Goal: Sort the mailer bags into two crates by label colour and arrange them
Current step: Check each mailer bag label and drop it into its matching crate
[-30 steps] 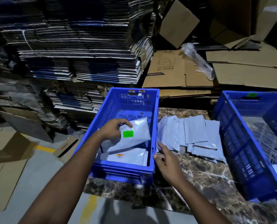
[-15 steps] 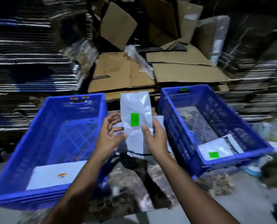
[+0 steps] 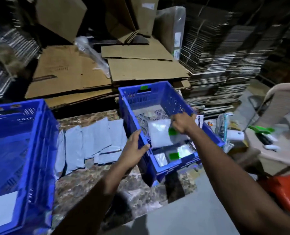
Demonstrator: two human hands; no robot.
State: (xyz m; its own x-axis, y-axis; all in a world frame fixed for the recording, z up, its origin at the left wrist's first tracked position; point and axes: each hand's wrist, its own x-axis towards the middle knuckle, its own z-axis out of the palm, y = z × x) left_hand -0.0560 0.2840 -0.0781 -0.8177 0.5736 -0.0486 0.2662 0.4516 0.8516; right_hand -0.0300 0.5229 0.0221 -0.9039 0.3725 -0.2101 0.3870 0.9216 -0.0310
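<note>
It was a packing warehouse or storeroom, dim and crowded. Flattened cardboard boxes (image 3: 69,72) lay in heaps at twelve o'clock, and tall stacks of bundled, folded cartons (image 3: 225,53) rose at two o'clock, with more at ten o'clock. Two blue plastic crates (image 3: 157,92) stood on a marble-patterned worktop (image 3: 90,180), grey mailer bags (image 3: 90,141) spread between them. A plastic chair (image 3: 279,116) sat at three o'clock.

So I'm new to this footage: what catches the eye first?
Two bright blue crates on a marble table: the left crate and the right crate. The right hand lowers a green-labelled mailer bag into the right crate while the left hand holds its rim.
</note>
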